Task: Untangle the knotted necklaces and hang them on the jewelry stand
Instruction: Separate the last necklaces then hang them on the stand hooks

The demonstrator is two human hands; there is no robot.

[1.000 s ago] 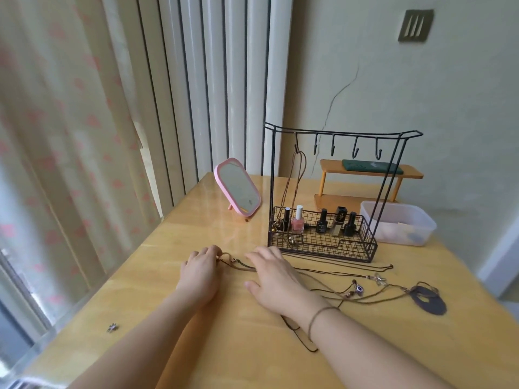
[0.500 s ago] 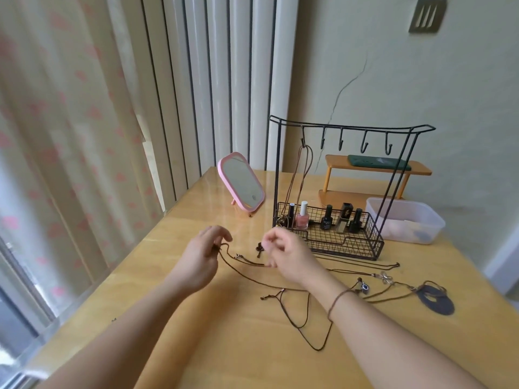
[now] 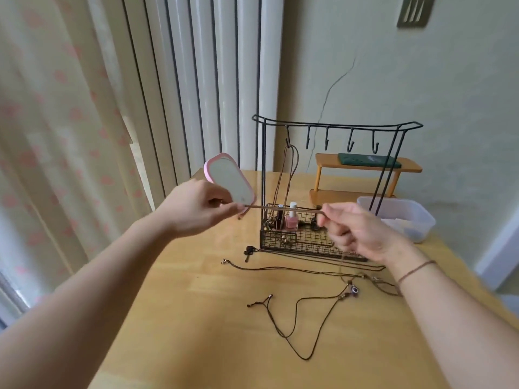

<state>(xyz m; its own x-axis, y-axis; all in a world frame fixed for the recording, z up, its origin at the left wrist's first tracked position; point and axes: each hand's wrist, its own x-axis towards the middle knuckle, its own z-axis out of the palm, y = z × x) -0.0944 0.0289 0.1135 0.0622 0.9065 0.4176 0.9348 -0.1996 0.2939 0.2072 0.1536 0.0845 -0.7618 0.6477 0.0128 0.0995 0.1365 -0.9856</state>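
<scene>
Both forearms are bare, with no sleeves to see. The right hand [image 3: 362,231] has a thin brown cord bracelet [image 3: 415,269] around the wrist, at the right of the frame. The left hand [image 3: 196,209] wears nothing.

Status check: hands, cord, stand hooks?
Left hand and right hand each pinch one brown cord, stretched between them above the table. Jewelry stand: one necklace hung, four hooks free. Other cords loose on the table.

desk [image 3: 196,332]: light wood | back: black wire jewelry stand [image 3: 337,126], pink mirror [image 3: 230,181], small wooden shelf [image 3: 365,165], clear plastic tub [image 3: 404,217] | front: dark cord necklaces [image 3: 295,313] lay loose, small dark pendant [image 3: 249,251] near the stand's base
</scene>
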